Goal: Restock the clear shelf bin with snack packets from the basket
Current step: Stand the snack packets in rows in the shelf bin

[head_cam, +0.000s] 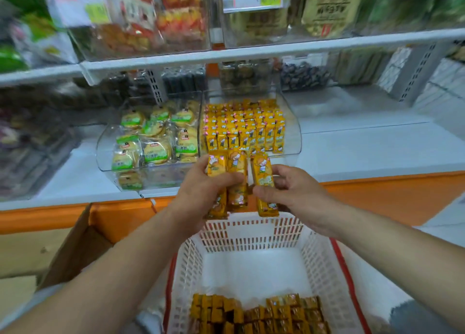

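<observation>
The clear shelf bin (293, 137) on the white shelf holds several rows of upright yellow snack packets (245, 128). Just in front of its low front wall, my left hand (198, 195) grips two yellow packets (236, 167) side by side. My right hand (297, 195) holds one more yellow packet (263, 175) beside them, thumb across its front. Below both hands stands the white plastic basket (254, 235), with several yellow packets (259, 316) lying at its near end and its far half bare.
A second clear bin (105, 145) of round green-labelled biscuits adjoins on the left. An upper shelf (251, 53) with more bins overhangs behind. The orange shelf edge (377, 195) runs across below the bins. A cardboard box flap (73, 248) stands left of the basket.
</observation>
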{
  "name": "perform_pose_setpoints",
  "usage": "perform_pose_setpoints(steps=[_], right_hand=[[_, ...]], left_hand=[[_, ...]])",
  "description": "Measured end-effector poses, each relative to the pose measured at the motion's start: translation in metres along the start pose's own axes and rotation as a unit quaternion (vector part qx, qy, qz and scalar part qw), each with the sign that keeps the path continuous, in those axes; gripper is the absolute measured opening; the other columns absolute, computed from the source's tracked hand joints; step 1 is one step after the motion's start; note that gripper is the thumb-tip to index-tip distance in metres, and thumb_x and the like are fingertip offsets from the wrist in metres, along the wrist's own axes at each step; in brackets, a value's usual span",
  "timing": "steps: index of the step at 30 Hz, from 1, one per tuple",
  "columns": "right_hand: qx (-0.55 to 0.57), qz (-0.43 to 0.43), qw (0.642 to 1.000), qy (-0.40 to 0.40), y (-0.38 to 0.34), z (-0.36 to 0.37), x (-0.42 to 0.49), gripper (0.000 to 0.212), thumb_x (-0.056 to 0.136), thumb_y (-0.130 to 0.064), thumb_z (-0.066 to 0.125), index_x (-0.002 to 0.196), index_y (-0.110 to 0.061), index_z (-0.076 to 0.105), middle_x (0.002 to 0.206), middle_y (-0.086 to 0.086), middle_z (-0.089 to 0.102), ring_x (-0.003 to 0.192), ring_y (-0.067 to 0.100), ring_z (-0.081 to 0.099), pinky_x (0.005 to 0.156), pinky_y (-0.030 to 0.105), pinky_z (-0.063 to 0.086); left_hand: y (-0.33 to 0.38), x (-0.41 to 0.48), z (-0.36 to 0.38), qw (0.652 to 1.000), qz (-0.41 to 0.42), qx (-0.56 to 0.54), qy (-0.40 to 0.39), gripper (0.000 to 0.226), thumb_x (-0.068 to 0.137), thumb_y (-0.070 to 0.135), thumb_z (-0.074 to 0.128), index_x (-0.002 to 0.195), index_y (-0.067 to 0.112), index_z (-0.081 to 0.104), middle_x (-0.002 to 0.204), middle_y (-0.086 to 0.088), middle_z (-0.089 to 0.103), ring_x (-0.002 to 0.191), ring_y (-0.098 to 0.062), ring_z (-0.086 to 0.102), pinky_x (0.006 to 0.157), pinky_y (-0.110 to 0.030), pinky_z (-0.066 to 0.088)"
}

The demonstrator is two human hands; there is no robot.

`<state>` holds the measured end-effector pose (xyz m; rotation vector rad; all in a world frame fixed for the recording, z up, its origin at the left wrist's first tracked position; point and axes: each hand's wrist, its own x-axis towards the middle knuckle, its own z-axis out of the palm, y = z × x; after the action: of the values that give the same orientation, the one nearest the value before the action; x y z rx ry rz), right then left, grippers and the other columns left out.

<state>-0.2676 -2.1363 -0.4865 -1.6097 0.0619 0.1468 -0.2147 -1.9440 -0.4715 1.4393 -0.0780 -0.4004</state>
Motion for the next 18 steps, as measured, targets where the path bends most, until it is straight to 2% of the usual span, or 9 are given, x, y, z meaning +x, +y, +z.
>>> perform_pose_setpoints(steps=[2,4,6,8,10,11,14,16,18], right_hand=[[-0.003,0.000,1.000,0.025,-0.002,-0.004,0.002,0.077,0.052,-0.048,0.092,0.123,-0.042,0.061,0.114,0.004,0.071,0.100,0.020,0.072,0.094,0.050,0.055],[-0.020,0.007,0.999,0.049,-0.002,-0.005,0.004,0.092,0.041,-0.060,0.093,0.124,-0.055,0.054,0.119,0.003,0.064,0.101,0.014,0.070,0.094,0.048,0.056],[-0.054,0.011,0.996,0.072,-0.002,-0.005,0.009,0.095,0.042,-0.069,0.088,0.127,-0.052,0.051,0.116,0.001,0.064,0.101,0.012,0.069,0.094,0.046,0.055],[-0.062,0.009,0.992,0.108,-0.005,-0.008,0.021,0.079,0.059,-0.065,0.083,0.128,-0.041,0.052,0.106,0.000,0.068,0.096,0.013,0.070,0.091,0.041,0.052],[-0.066,-0.014,0.988,0.140,-0.011,-0.015,0.040,0.054,0.080,-0.046,0.078,0.126,-0.033,0.054,0.100,0.000,0.069,0.090,0.012,0.071,0.084,0.036,0.051],[-0.066,-0.028,0.986,0.151,-0.016,-0.020,0.051,0.048,0.084,-0.037,0.076,0.126,-0.029,0.055,0.103,0.003,0.069,0.089,0.013,0.071,0.082,0.037,0.052],[-0.090,-0.056,0.977,0.183,-0.032,-0.040,0.086,0.049,0.083,-0.024,0.078,0.126,-0.023,0.054,0.111,0.014,0.065,0.095,0.023,0.068,0.082,0.043,0.053],[-0.143,-0.066,0.968,0.193,-0.039,-0.050,0.110,0.046,0.082,-0.022,0.079,0.120,-0.027,0.054,0.112,0.017,0.064,0.099,0.030,0.066,0.085,0.048,0.053],[-0.208,-0.073,0.956,0.191,-0.039,-0.054,0.134,0.041,0.081,-0.021,0.080,0.111,-0.029,0.054,0.109,0.017,0.063,0.091,0.033,0.066,0.082,0.049,0.054]], left_hand=[[0.011,0.001,-0.004,1.000,0.007,0.016,-0.001,0.039,0.080,0.001,0.079,0.113,0.015,0.063,0.088,-0.012,0.079,0.073,-0.030,0.077,0.055,-0.039,0.060],[0.016,0.004,-0.009,0.999,0.008,0.035,0.004,0.039,0.081,0.004,0.080,0.114,0.018,0.063,0.093,-0.012,0.079,0.080,-0.033,0.078,0.060,-0.043,0.062],[0.016,0.009,-0.015,0.999,0.008,0.043,0.018,0.037,0.082,0.005,0.080,0.113,0.020,0.064,0.096,-0.012,0.079,0.085,-0.033,0.077,0.062,-0.044,0.063],[0.014,0.014,-0.020,0.999,0.005,0.038,0.029,0.037,0.082,0.004,0.079,0.111,0.021,0.064,0.095,-0.011,0.079,0.083,-0.032,0.077,0.058,-0.042,0.062],[0.013,0.020,-0.026,0.999,0.010,0.039,0.035,0.037,0.082,0.004,0.079,0.111,0.021,0.063,0.091,-0.008,0.079,0.080,-0.029,0.078,0.055,-0.038,0.061],[0.013,0.024,-0.028,0.998,0.015,0.040,0.036,0.036,0.083,0.004,0.079,0.110,0.022,0.063,0.089,-0.006,0.079,0.078,-0.027,0.078,0.054,-0.036,0.061],[0.015,0.035,-0.035,0.998,0.031,0.038,0.040,0.035,0.082,0.003,0.079,0.106,0.025,0.063,0.087,-0.003,0.079,0.077,-0.025,0.078,0.054,-0.035,0.061],[0.014,0.042,-0.039,0.998,0.032,0.044,0.037,0.037,0.082,0.004,0.079,0.108,0.025,0.063,0.091,-0.005,0.080,0.082,-0.028,0.078,0.061,-0.042,0.064],[0.013,0.047,-0.043,0.998,0.028,0.049,0.032,0.040,0.081,0.006,0.081,0.111,0.026,0.063,0.095,-0.006,0.079,0.086,-0.031,0.078,0.069,-0.050,0.064]])
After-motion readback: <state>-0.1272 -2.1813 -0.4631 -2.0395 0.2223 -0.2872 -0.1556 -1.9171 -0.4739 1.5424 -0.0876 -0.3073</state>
